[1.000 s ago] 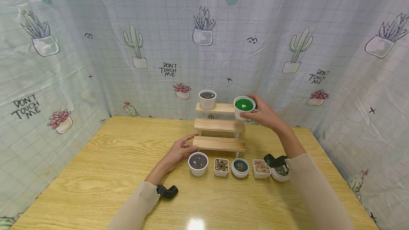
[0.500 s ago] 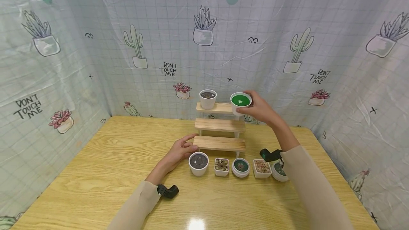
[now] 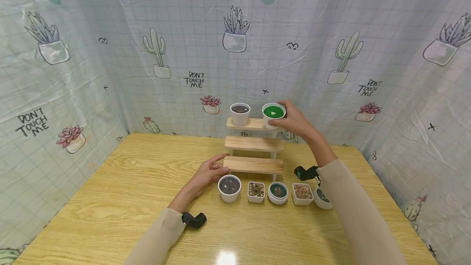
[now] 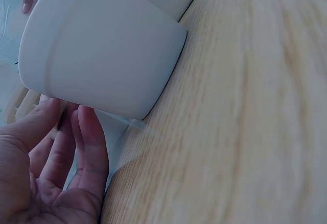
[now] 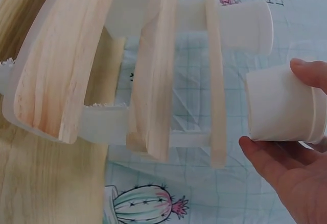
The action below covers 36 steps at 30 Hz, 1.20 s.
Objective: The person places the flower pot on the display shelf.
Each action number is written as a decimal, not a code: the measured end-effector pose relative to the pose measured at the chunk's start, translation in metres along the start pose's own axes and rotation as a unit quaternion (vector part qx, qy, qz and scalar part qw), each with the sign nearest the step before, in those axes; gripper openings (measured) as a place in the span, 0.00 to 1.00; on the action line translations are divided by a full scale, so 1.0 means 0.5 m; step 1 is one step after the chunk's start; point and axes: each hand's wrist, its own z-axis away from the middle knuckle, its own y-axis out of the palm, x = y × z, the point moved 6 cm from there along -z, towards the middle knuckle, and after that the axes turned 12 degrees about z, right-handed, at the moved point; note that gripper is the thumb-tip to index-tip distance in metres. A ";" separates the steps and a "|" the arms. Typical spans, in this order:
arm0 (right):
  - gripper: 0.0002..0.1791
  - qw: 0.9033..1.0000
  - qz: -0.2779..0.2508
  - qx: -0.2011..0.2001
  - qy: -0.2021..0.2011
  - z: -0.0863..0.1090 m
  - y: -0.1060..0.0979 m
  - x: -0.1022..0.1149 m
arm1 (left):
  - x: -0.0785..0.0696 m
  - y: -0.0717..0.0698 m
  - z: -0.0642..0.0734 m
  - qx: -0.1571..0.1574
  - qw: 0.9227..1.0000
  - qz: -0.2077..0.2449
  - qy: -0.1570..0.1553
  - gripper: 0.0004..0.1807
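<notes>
My right hand grips a white round pot with a green inside, thumb and fingers on opposite sides. In the right wrist view this pot hovers just above the right end of the top board, a gap between them. My left hand pinches the left end of the lowest board of a three-step wooden stand. Close in front of that hand, a white pot with dark filling stands on the table; it covers part of the left wrist view.
Another dark-filled white pot stands at the top board's left end. Along the table front are a square pebble pot, a round pot, a square pot of pinkish stones and a round pot beside my right sleeve. A printed curtain hangs behind.
My right hand has carried the green-topped pot leftward and slightly up in the view, over the top board. My left hand has kept its place on the lowest board.
</notes>
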 end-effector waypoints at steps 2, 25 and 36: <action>0.48 1.000 -0.003 -0.001 0.001 -0.005 0.003 -0.003 | 0.000 0.001 0.000 0.000 1.000 0.001 0.001 0.39; 0.50 0.999 0.019 -0.003 0.042 -0.037 0.019 -0.006 | 0.006 -0.004 0.000 -0.002 1.000 -0.003 0.002 0.38; 0.51 0.998 0.034 -0.003 0.052 -0.045 0.023 -0.011 | 0.003 0.000 0.000 -0.001 1.000 0.004 0.000 0.39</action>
